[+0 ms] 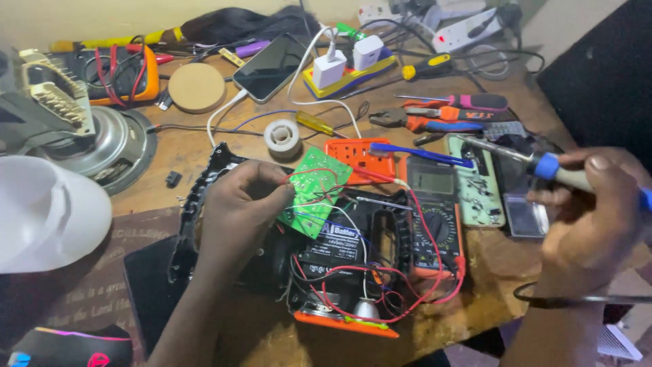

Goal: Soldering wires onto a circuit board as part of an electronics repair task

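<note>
Head view, with the green circuit board (314, 190) as landmark. Hidden or unclear: the left hand (241, 207) covers the board's left edge and part of the opened black casing (197, 204) below it; the soldering iron (536, 162) is cut off at the right frame edge beyond its blue handle; the white dome (47, 211) far left of the board is blurred, so its kind cannot be told. The board is bright green, tilted, crossed by red and white wires, and sits over a black battery (339, 245) inside the casing on the wooden surface (204, 146). The left hand is closed, fingertips pinching the board. The right hand (591, 211), well right of the board, is curled around the soldering iron, whose tip points toward the board. An orange multimeter (435, 217) lies just right of the board.
</note>
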